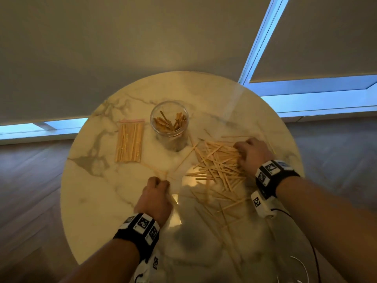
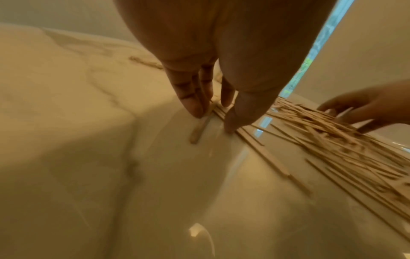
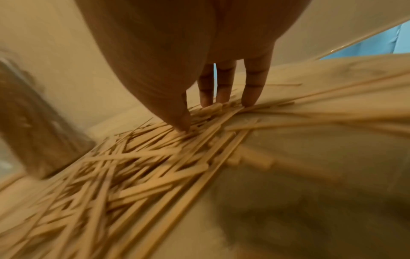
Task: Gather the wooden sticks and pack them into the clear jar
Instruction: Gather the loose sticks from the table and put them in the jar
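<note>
1. My left hand (image 1: pixel 156 198) has fingertips (image 2: pixel 196 109) down on the marble counter (image 1: pixel 98 193), pinching a few wooden sticks (image 2: pixel 198 129).
2. My right hand (image 1: pixel 254 154) presses straight fingers (image 3: pixel 251 94) onto the loose stick pile (image 1: pixel 216 166).
3. The clear jar (image 1: pixel 169 119), partly filled, stands upright behind the pile, beside a bagged stick bundle (image 1: pixel 129 142).

In the head view the left hand (image 1: pixel 156 198) covers its own fingertips and whatever sticks lie under them, and the right hand (image 1: pixel 253 154) hides the end of the loose sticks (image 1: pixel 216 164) it rests on. The near rim of the tabletop (image 1: pixel 85 231) runs out of the picture's bottom edge. In the right wrist view the clear jar (image 3: pixel 33 129) is smeared by blur and cut by the left edge.
</note>
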